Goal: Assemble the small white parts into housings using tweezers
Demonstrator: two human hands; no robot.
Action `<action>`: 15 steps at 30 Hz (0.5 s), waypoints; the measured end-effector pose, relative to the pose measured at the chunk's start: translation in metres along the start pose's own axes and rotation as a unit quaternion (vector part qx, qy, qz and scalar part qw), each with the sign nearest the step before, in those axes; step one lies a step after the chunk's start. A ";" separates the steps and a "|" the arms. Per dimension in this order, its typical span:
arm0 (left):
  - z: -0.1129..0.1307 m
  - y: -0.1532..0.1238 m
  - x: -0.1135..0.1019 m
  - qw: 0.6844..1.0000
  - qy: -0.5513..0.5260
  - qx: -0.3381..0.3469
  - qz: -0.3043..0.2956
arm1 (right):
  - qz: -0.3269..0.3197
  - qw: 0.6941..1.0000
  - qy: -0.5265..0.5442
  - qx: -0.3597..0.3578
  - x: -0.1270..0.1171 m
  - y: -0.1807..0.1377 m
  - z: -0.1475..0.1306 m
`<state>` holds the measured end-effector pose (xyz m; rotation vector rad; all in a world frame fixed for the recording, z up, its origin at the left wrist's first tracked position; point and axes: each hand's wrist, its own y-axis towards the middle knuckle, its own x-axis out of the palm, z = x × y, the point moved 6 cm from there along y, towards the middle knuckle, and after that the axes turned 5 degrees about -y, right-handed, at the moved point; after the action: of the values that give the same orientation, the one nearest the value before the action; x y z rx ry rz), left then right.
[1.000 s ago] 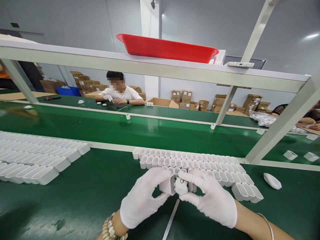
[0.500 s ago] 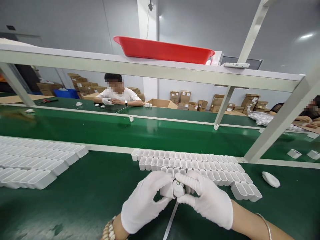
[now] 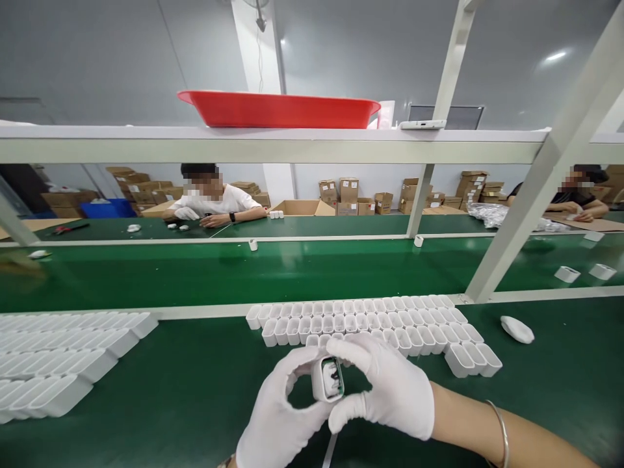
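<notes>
Both hands wear white gloves and meet around a small white plastic housing (image 3: pixel 319 385) in front of me. My left hand (image 3: pixel 285 403) grips it from the left, thumb below and fingers on top. Its open end faces right and towards me, showing a white inner part (image 3: pixel 331 379) with dark wires and the edge of a green circuit board. My right hand (image 3: pixel 380 387) is curved at the open end, fingertips on the upper rim and thumb at the lower rim. Just behind the hands stand rows of open white housings (image 3: pixel 351 323).
More rows of longer white housings (image 3: pixel 63 370) fill the left. A white oval piece (image 3: pixel 517 329) lies at the right. Behind runs a green conveyor belt (image 3: pixel 205 273) under a shelf holding a red tray (image 3: pixel 283 110). A co-worker (image 3: pixel 214 198) sits opposite; another person is far right.
The white inner part, earlier held at the housing's mouth by my right hand, now sits inside it. The housing's open end has turned towards me. The camera view has levelled and shifted.
</notes>
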<state>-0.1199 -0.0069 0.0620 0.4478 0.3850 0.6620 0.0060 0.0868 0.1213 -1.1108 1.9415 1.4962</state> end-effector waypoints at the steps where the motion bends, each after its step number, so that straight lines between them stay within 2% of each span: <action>1: -0.001 0.000 0.000 1.000 -0.004 -0.001 0.004 | 0.002 0.999 -0.040 -0.010 -0.001 0.002 -0.005; 4: 0.002 0.000 0.001 1.000 0.016 0.027 -0.002 | -0.008 0.993 -0.116 -0.022 -0.002 0.006 -0.017; 10: 0.015 0.001 0.001 0.993 0.044 0.109 -0.005 | -0.005 0.989 -0.146 -0.028 0.001 0.003 -0.026; 15: 0.012 -0.001 0.002 0.992 0.047 0.113 -0.012 | -0.010 0.988 -0.156 -0.022 0.006 0.001 -0.022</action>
<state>-0.1121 -0.0090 0.0715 0.6280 0.5571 0.6203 0.0045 0.0640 0.1239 -0.8521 1.6861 1.6000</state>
